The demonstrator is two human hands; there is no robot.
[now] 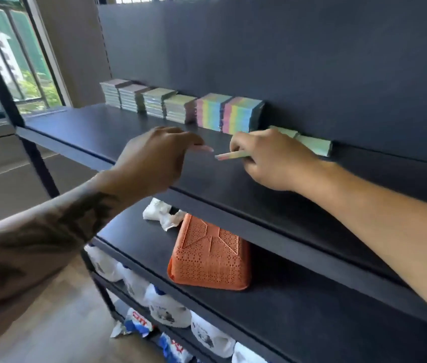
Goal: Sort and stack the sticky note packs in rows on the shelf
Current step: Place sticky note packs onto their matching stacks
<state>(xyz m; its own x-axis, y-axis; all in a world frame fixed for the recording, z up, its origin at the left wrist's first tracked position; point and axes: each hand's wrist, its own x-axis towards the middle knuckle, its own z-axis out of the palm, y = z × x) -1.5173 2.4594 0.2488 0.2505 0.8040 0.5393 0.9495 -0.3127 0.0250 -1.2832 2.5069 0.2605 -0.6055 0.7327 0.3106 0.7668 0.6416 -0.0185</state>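
Observation:
A row of stacked sticky note packs (181, 107) runs along the back of the dark upper shelf (97, 134), ending in two rainbow-striped stacks (241, 115). To their right lie low green packs (314, 145) against the back panel. My right hand (270, 159) grips a thin pastel pack (230, 155), held flat just in front of the green packs. My left hand (154, 158) hovers over the shelf to the left of that pack, fingers bent and pointing toward it, holding nothing.
On the shelf below sit an upturned orange perforated basket (209, 258) and crumpled white paper (165, 214). White plastic bags (165, 307) fill the lower shelves. A black upright post (37, 158) stands at the left, with a window (10, 61) beyond it.

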